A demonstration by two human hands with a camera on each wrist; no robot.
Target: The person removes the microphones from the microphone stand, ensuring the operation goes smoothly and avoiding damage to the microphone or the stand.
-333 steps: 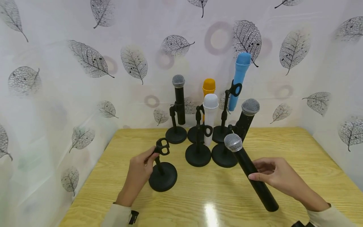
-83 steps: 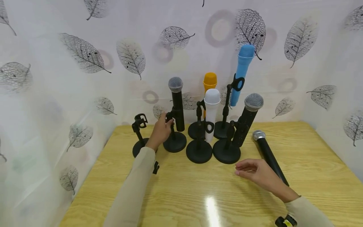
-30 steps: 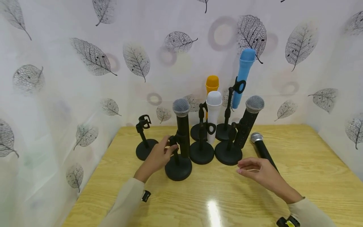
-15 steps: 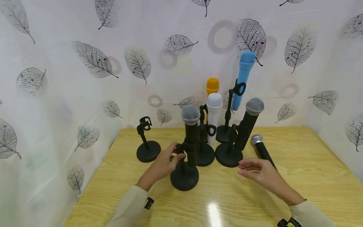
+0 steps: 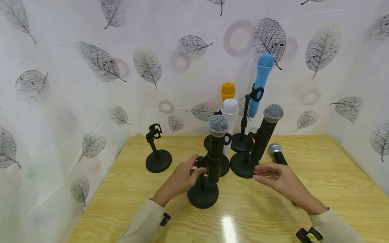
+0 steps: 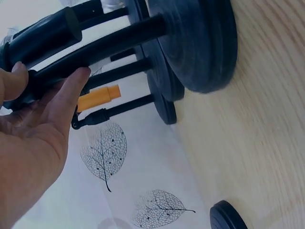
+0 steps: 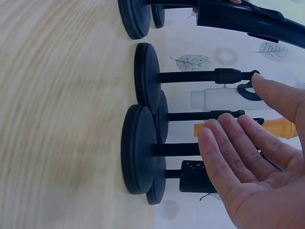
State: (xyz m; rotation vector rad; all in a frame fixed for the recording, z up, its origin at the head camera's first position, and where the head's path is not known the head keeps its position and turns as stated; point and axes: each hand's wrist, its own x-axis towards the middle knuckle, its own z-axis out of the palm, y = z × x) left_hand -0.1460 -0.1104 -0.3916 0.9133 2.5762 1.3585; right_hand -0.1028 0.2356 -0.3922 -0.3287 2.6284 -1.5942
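Note:
My left hand grips the upper post of a black microphone stand at the front middle. Clipped upright in that stand is a black microphone with a silver mesh head. In the left wrist view, thumb and fingers close round the post just under the clip. My right hand hovers with relaxed fingers, holding nothing, beside the round base of another stand bearing a black microphone. It partly covers a loose black microphone lying on the table.
A stand with a bare clip is at the back left. Behind the held stand are a white microphone, an orange one and a blue one on stands. A leaf-patterned curtain borders the wooden table.
My left hand left the bare stand at the back left, then brought the stand with its black microphone forward and rightward. My right hand laid the loose microphone on the table and now hovers.

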